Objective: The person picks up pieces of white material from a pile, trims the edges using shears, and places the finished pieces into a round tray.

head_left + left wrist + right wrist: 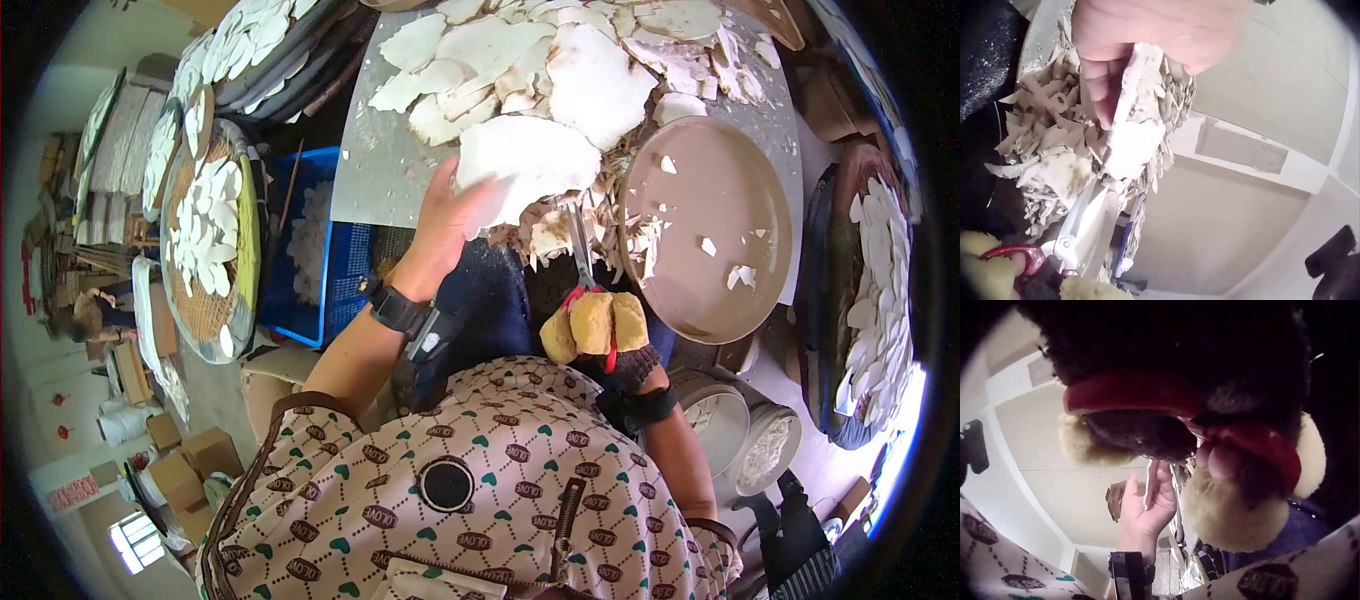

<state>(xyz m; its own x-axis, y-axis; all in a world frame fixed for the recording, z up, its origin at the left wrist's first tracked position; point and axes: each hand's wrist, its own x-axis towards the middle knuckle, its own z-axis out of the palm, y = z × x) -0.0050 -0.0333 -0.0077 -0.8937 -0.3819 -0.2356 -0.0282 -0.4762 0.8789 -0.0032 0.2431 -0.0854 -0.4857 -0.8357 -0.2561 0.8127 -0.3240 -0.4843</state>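
Observation:
My bare left hand grips the left edge of a thin, flat white slab, thumb on its upper face and fingers beneath. My right hand, in a dark knitted glove with yellow spongy finger covers, holds red-handled scissors. In the left wrist view the scissors point at the lower end of the slab, blade tips right at its edge. Brownish trimmings lie heaped below the slab. In the right wrist view the red handles lie around the gloved fingers.
A metal-grey table bears several more white slabs. To the right stands a round tan tray with small white scraps. At left are a blue crate and a woven tray of white pieces; buckets stand at right.

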